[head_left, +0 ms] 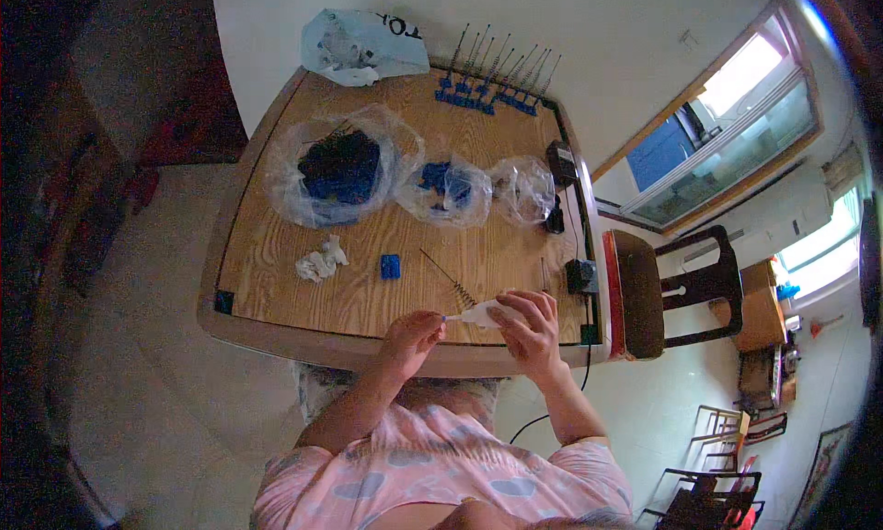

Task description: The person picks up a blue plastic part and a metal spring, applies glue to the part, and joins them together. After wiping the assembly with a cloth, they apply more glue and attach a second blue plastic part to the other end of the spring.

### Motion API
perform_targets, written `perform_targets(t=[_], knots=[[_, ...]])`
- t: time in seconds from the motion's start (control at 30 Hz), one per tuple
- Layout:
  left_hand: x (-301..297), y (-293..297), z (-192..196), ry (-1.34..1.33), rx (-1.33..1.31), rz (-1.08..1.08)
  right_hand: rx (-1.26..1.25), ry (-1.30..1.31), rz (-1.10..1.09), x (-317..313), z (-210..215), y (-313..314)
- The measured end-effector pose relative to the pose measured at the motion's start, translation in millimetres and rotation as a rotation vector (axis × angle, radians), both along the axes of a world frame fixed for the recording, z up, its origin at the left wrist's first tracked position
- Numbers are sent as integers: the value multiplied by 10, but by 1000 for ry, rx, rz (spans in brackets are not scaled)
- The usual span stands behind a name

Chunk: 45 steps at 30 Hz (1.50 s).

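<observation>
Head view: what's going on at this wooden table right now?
A person sits at the near edge of a wooden table, both hands raised just above it. The right hand holds a small white squeeze bottle, its blue tip pointing at the pinched fingers of the left hand; what they pinch is too small to tell. A thin spring-tipped wire and a small blue plastic piece lie nearby. Further back sit three clear bags of parts and a row of blue-based wires.

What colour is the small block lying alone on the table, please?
Blue; the block shows in the head view.
</observation>
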<state>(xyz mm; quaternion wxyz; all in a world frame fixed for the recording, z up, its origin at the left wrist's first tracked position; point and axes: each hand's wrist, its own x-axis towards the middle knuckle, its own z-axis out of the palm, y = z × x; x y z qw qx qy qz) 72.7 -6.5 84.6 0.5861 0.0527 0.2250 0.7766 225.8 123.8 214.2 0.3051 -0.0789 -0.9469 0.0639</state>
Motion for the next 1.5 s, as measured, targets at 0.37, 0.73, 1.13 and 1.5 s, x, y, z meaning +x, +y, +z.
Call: perform_targets(t=[0.37,0.73,1.13,1.5], knots=[[-10,-2,-83,3,-11,-15,-2,-10,-7,-14,4,-13],[13,8,-67,-40,33,8,-1,-6,-4,-3,-10,-2],[2,10,-157,-30,35,-27,10,-14,0,5,13,-3],[-4,7,-52,-11,-8,-18,2,-3,-10,-1,4,3]])
